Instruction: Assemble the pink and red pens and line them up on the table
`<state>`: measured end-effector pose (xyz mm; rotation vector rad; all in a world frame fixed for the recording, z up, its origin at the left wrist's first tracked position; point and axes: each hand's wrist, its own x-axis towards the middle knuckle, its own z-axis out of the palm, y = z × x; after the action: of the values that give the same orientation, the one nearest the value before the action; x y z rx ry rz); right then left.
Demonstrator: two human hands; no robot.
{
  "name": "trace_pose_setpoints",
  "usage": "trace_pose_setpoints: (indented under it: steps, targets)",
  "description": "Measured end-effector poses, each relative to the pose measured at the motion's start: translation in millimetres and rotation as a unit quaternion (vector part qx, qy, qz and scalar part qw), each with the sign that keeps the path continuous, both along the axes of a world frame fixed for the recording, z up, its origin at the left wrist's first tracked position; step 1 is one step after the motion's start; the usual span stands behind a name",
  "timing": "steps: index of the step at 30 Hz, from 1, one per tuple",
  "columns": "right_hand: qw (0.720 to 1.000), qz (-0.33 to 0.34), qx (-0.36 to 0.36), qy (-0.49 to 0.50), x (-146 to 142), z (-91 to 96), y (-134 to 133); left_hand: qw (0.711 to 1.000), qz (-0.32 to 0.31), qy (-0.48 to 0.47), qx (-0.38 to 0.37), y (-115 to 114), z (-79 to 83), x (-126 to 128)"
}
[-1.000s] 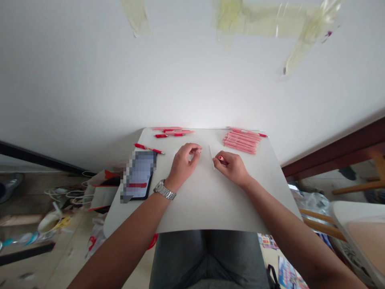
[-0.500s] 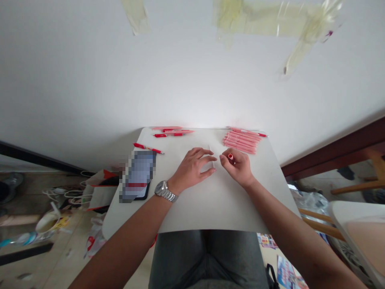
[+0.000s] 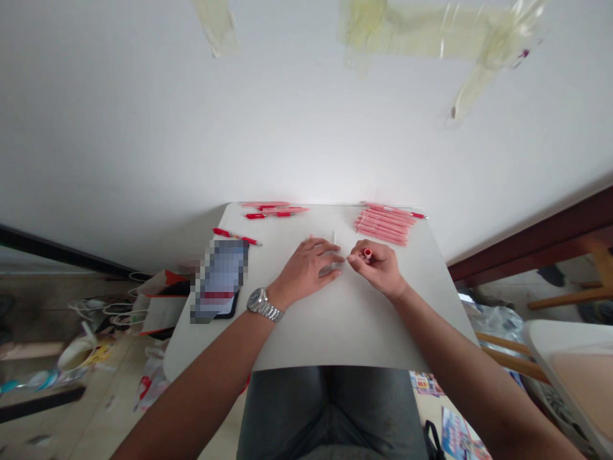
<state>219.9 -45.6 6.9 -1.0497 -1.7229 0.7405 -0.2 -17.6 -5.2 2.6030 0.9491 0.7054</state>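
My right hand (image 3: 378, 267) is closed around a small red tube (image 3: 368, 253), a pen part whose round open end points up between the fingers. Its thumb and index finger are pinched together at the left; anything tiny between them cannot be made out. Facing it, my left hand (image 3: 311, 268) rests low over the table with fingers spread and thumb apart. A thin white stick (image 3: 334, 237) shows just beyond the left fingertips. Behind my right hand lies a row of several pink pens (image 3: 384, 223).
Several red and pink pens (image 3: 275, 211) lie along the back left edge of the white table (image 3: 330, 332). One red pen (image 3: 237, 236) lies above a phone (image 3: 220, 278) at the left. The wall (image 3: 306, 128) rises right behind the table.
My right hand has turned slightly, and the red tube's open end faces up more. My left fingers have shifted a little lower, and the white stick shows more clearly beyond them.
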Motion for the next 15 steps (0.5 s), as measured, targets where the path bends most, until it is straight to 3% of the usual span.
trace_pose_setpoints:
  steps: [15]
  targets:
    - [0.992, -0.044, 0.032, -0.111, -4.5, -0.9, 1.1, 0.999, 0.044, -0.024, 0.02, 9.1, -4.8, -4.8]
